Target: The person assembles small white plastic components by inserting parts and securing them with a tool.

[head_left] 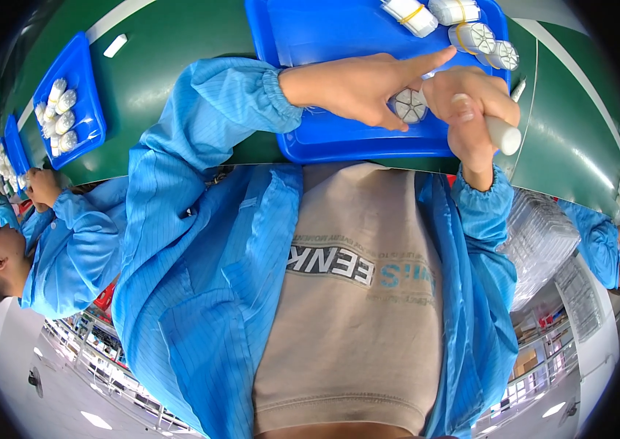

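My left hand (357, 89) reaches over the blue tray from the left, its thumb and fingers curved around a round white bundle (410, 107). The bundle's end faces up and shows several wedge-like segments. Close against it on the right, my right hand (469, 110) is closed around a white cylindrical piece (504, 137), whose rounded end sticks out below the fist. The far side of the bundle is partly hidden by my fingers.
Banded white bundles (473, 38) lie at the far right of the blue tray (368, 150). Loose white pieces (115, 45) rest on the green table (171, 88). Another blue tray (98, 121) with bundles stands left, near a co-worker (69, 241). A second co-worker's sleeve (594, 238) shows right.
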